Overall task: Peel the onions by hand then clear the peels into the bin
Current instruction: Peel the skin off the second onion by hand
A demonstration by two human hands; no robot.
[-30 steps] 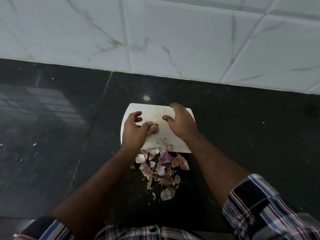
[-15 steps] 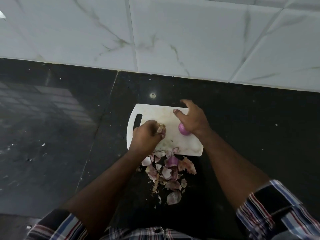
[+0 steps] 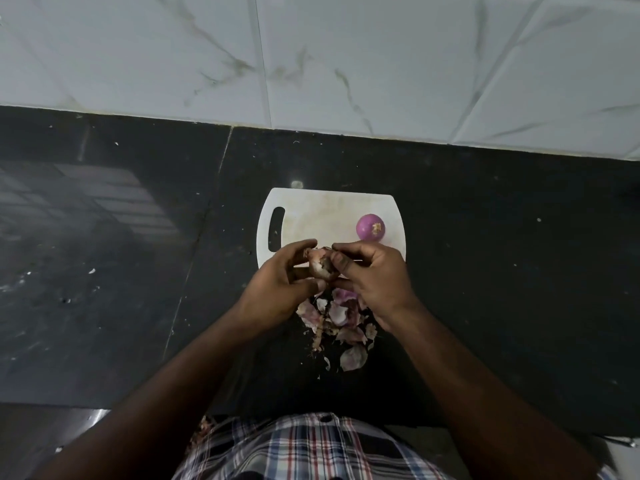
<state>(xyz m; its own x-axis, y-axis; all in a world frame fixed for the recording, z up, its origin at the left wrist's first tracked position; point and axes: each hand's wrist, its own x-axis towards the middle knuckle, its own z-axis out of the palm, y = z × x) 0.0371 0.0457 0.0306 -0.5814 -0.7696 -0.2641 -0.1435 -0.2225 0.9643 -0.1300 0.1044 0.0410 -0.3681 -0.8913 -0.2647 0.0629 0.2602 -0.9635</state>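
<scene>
At the bottom of the frame is a checked shirt point(image 3: 311, 445), and two bare arms reach up from it toward the middle.

Just above that, in the lower middle, a pile of onion peels point(image 3: 337, 323) lies on the dark counter point(image 3: 104, 289), close to the near edge of the white cutting board point(image 3: 322, 216). The peels are still there, so the clearing part is not done. No bin can be seen.

In the middle of the frame, both hands meet on one unpeeled onion point(image 3: 320, 265). The left hand point(image 3: 280, 289) is curled around it and holds it up. The right hand point(image 3: 374, 275) has its fingertips pinched on the dry skin at the top of it.

This is new. Half a second ago the right hand was setting a purple onion down on the board, and only the left hand had the brown one. Now the right hand has come over to help.

Farther up, at the right side of the board, the peeled onion point(image 3: 370, 226) sits alone, shiny and purple.

So I think one onion is finished and peeling the next one is just starting.

At the top of the frame is a white tiled wall point(image 3: 346, 64).
</scene>
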